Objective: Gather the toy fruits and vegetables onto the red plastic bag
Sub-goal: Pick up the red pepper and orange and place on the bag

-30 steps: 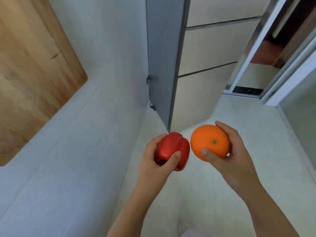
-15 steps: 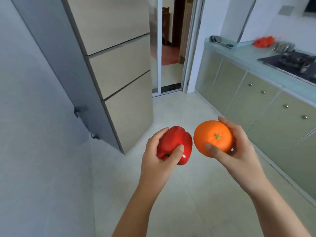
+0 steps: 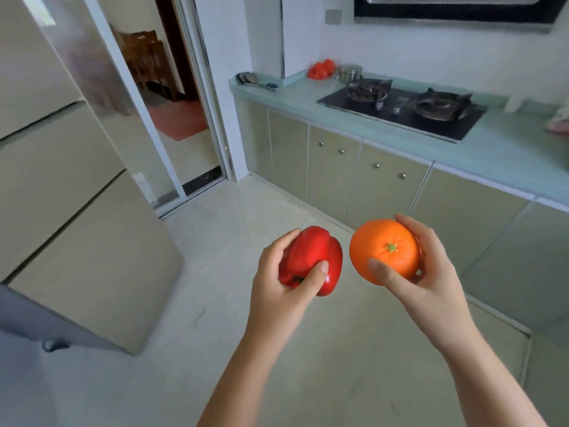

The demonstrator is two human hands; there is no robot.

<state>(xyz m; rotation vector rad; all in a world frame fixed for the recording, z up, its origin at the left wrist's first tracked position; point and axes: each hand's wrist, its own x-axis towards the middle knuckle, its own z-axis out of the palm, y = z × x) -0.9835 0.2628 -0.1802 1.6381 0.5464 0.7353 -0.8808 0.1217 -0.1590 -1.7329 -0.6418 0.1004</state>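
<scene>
My left hand grips a glossy red toy bell pepper in front of me, above the floor. Just to its right, my right hand holds a toy orange with its small green stem facing me. The two toys are close together but apart. Far back on the pale green kitchen counter, near the wall corner, lies the crumpled red plastic bag.
A black gas hob with two burners sits in the counter right of the bag. Metal utensils lie at the counter's left end. A tall beige fridge stands on the left beside a sliding glass door. Pale floor lies between.
My view has swung right from the wall and fridge to the kitchen counter, bringing the hob and red bag into sight. Both hands keep the pepper and the orange.
</scene>
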